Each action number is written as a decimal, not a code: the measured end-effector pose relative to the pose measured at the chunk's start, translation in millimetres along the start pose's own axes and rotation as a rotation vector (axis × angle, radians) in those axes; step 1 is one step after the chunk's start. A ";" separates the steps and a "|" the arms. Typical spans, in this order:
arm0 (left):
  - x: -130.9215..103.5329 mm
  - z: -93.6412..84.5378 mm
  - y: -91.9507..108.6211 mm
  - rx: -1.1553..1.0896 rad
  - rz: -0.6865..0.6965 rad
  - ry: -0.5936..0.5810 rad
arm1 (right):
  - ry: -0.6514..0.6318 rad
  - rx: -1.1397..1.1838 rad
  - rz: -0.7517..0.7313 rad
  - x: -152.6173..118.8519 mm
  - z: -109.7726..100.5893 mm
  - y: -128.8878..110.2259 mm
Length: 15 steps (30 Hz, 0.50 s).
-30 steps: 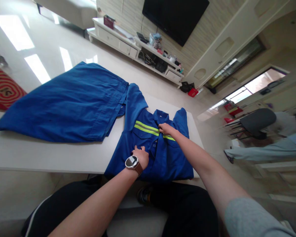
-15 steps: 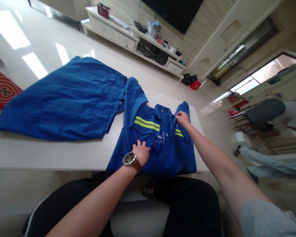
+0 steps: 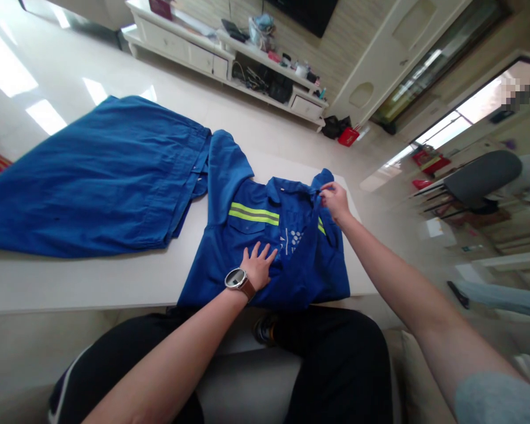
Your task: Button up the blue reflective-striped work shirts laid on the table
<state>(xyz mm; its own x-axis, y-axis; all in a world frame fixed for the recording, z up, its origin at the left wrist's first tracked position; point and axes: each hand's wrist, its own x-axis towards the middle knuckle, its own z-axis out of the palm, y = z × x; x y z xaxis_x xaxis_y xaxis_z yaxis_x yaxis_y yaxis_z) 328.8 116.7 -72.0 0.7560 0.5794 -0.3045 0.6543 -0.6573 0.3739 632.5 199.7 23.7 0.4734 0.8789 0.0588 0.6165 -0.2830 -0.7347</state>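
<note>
A blue work jacket (image 3: 225, 247) with yellow-grey reflective strips lies front up on a white table (image 3: 115, 282), its collar pointing away from me. My left hand (image 3: 258, 268), a watch on its wrist, rests with spread fingers on the jacket's front below the chest pocket. At the collar's right side, my right hand (image 3: 334, 201) pinches the jacket's front edge and lifts it, baring a white printed logo on the chest. Blue trousers (image 3: 110, 182), or a similar folded blue garment, lie on the table to the left of the jacket.
Beyond the table stands a long white TV cabinet (image 3: 181, 50) with cables and small items. A red bag (image 3: 348, 136) is on the floor near its right end. To the right are a grey chair (image 3: 486, 175) and part of another person's leg (image 3: 503, 297).
My right hand has drawn the jacket's collar edge up and to the right, uncovering more of the logo. My left fingers have spread wider on the cloth. The view has shifted slightly.
</note>
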 end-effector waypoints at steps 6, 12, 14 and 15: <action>-2.0 -16.4 1.0 0.004 0.024 -0.035 | -0.797 -0.476 -0.306 -35.7 63.2 -3.1; -12.5 -33.5 2.5 -0.011 -0.005 -0.020 | -0.799 -0.736 -0.246 -51.0 106.1 30.7; -15.5 -37.4 2.4 -0.009 -0.035 -0.013 | -0.761 -0.732 -0.280 -37.3 112.9 37.0; -16.8 -39.2 2.8 -0.004 -0.048 -0.011 | -0.758 -0.728 -0.294 -27.3 115.1 38.4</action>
<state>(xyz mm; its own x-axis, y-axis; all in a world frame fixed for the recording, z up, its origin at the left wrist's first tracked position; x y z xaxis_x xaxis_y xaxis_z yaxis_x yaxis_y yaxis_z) 317.3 124.1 -31.5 0.7242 0.6048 -0.3314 0.6895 -0.6273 0.3621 570.9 209.1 -83.9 -0.1104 0.8870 -0.4485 0.9849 0.0372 -0.1689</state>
